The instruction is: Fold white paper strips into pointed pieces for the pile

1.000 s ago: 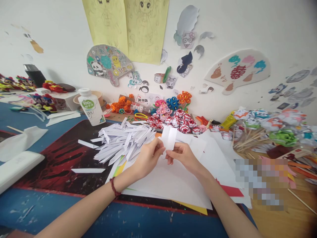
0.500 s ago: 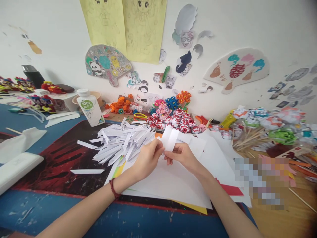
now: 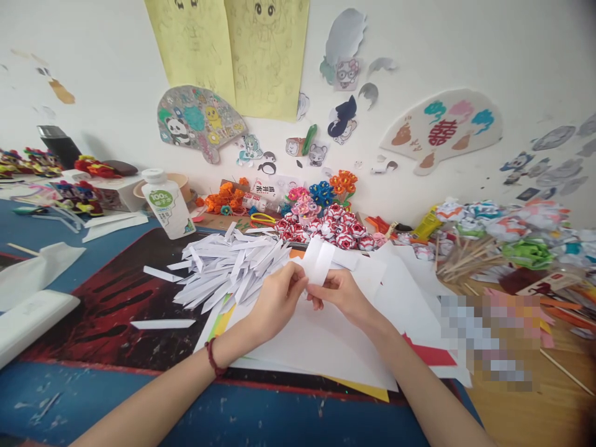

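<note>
White paper forms the workpiece: I observe one creased, strip-like white paper piece (image 3: 321, 257) held above a stack of large white paper sheets (image 3: 321, 347). The bare left hand (image 3: 279, 298), with a dark red braided bracelet (image 3: 213, 358) at its wrist, pinches the lower left part of the piece between thumb and fingers. The bare right hand (image 3: 344, 295) pinches the lower right part. I read both hands as close together, thumbs near each other, each clamped on the same piece; its upper end projects beyond the fingers. Left of the stack, I locate a loose heap of narrow folded white paper strips (image 3: 228, 267). One single white paper strip (image 3: 162, 324) lies apart on a black mat with red markings (image 3: 112, 298). A white plastic bottle with a green label (image 3: 166, 205) stands behind the mat, near the heap.
</note>
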`<state>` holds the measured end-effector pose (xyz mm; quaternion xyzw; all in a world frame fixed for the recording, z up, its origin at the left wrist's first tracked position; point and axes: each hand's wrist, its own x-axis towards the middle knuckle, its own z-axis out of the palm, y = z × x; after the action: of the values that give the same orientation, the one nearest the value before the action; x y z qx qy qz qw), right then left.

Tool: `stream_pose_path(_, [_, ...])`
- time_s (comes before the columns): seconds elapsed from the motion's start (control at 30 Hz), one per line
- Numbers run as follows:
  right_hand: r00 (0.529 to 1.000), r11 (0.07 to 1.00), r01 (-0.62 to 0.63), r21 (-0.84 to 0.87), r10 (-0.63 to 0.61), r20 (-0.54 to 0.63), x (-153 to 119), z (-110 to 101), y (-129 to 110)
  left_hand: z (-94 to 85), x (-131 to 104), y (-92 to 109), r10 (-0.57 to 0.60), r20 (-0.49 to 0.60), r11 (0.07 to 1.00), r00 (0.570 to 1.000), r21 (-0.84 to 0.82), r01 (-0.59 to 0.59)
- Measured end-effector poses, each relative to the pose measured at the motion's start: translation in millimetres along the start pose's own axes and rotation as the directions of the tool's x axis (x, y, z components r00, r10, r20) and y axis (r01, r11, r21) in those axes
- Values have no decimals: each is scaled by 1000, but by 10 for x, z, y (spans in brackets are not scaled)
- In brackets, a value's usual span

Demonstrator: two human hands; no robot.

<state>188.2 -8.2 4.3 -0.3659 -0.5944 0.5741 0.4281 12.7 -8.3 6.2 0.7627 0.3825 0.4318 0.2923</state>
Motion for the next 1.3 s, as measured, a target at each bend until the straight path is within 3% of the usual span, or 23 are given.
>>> stream_pose_path(0.2, [1000,1000,17,5,-17,-26,1,15,0,8,0,-10,-15,-5,1000,1000,20,15])
stream_pose_path(0.53, [997,997,52,-49,-55,-61,19,-39,-22,-62,62,41,-43,-34,988,998,-148,38])
stream_pose_path(0.67, [997,996,49,-72,-53,-55,10,-35,-38,-47,75,-10,-136,-19,969,990,-213,129])
stream_pose_path(0.83, [996,992,60,-107,-66,-57,6,-26,-48,-43,95,-49,-243,86,917,966,-303,258])
stream_pose_path(1.3, [999,994,41,-98,-44,-26,-3,-16,-72,-81,92,-3,-166,56,958,984,-227,175])
